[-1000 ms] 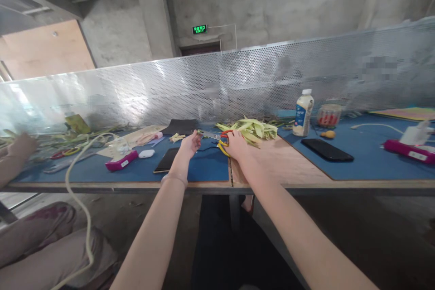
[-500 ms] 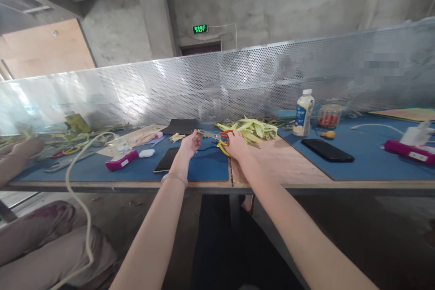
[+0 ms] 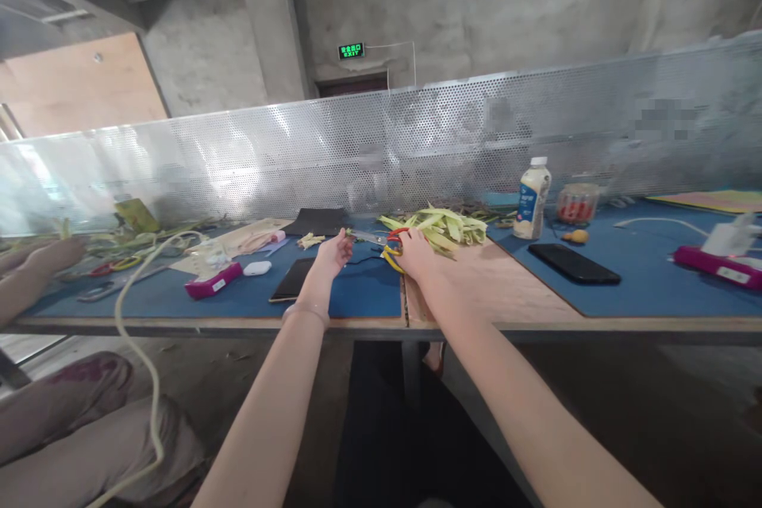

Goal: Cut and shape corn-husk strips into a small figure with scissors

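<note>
Single head-worn view, facing forward and down, table (image 3: 517, 286) near, perforated screen (image 3: 298, 159) beyond

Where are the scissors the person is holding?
In the head view, near the middle: the scissors are in the right hand, blades toward the left hand, beside the pale green strips.

At twelve o'clock, your scissors (image 3: 370, 238) have shiny metal blades and smooth plastic handles. The screen (image 3: 429, 143) there is shiny metal too, full of little holes. At one o'clock, your worktop (image 3: 500, 286) shows smooth bare wood, and the phone (image 3: 573, 263) looks glossy.
</note>
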`<state>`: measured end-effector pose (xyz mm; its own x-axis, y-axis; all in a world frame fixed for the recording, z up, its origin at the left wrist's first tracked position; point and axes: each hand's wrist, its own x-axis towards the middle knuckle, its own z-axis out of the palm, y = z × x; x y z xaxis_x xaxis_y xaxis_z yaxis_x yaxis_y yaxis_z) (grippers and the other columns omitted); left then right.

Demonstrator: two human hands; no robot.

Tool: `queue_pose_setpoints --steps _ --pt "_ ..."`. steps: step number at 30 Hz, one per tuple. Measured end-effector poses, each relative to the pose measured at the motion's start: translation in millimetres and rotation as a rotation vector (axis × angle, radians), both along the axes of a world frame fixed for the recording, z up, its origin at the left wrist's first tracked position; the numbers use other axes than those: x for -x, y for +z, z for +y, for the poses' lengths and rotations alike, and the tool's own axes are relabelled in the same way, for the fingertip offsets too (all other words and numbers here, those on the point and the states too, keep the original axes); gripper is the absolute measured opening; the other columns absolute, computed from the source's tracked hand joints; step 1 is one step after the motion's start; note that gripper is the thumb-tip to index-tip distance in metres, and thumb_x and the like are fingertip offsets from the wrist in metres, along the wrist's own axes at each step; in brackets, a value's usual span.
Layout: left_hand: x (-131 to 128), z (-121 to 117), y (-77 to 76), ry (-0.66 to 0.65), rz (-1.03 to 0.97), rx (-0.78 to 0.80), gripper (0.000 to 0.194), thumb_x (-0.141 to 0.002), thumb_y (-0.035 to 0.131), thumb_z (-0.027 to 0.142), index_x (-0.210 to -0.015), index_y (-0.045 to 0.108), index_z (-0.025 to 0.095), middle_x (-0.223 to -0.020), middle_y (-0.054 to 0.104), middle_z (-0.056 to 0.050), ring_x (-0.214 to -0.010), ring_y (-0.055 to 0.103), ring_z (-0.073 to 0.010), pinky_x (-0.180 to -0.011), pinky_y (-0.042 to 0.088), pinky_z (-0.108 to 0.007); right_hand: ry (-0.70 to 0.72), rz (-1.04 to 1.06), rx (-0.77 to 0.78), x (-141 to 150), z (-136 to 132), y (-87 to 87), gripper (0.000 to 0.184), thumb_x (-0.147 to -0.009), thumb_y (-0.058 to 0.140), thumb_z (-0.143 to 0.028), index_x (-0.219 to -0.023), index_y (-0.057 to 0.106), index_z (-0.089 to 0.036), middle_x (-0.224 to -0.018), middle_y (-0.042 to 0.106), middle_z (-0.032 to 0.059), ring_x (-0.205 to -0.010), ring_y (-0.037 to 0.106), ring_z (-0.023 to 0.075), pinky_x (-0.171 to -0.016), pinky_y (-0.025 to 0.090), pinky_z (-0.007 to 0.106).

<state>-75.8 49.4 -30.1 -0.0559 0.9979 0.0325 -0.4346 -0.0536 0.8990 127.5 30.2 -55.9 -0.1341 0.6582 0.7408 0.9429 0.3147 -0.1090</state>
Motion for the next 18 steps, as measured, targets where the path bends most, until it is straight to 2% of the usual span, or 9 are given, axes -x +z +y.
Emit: queue_pose_setpoints --steps 9,13,18 --pt "-0.8 0.3 0.6 0.004 -0.005 0.017 0.027 -0.087 0.053 0.03 -0.108 0.056 0.014 -0.102 0.06 -0.007 -0.082 0.06 -0.0155 -0.068 0.053 -0.033 0.027 -0.001 -0.006 0.5 -2.4 0.8 0.033 -0.077 0.057 -0.038 -0.099 0.053 -0.014 -0.106 0.049 0.014 -0.103 0.044 0.0272 -0.087 0.039 0.036" --pt "-0.7 2.1 -0.1 0.006 -0.009 0.028 0.027 -0.087 0.053 0.03 -0.108 0.056 0.014 -0.101 0.06 -0.007 -0.08 0.06 -0.0152 -0.067 0.053 -0.032 0.046 -0.016 -0.01 0.0 -4.7 2.3 0.031 -0.077 0.057 -0.038 -0.097 0.054 -0.013 -0.104 0.05 0.0132 -0.102 0.044 0.0266 -0.088 0.039 0.035" --pt "-0.2 3.4 -1.3 0.029 -0.028 0.039 0.03 -0.086 0.053 0.031 -0.112 0.055 0.014 -0.107 0.059 -0.008 -0.087 0.06 -0.0176 -0.072 0.052 -0.036 0.068 -0.044 -0.005 0.2 -8.3 4.9 0.034 -0.077 0.057 -0.041 -0.098 0.054 -0.014 -0.105 0.051 0.013 -0.101 0.045 0.0262 -0.088 0.039 0.035"
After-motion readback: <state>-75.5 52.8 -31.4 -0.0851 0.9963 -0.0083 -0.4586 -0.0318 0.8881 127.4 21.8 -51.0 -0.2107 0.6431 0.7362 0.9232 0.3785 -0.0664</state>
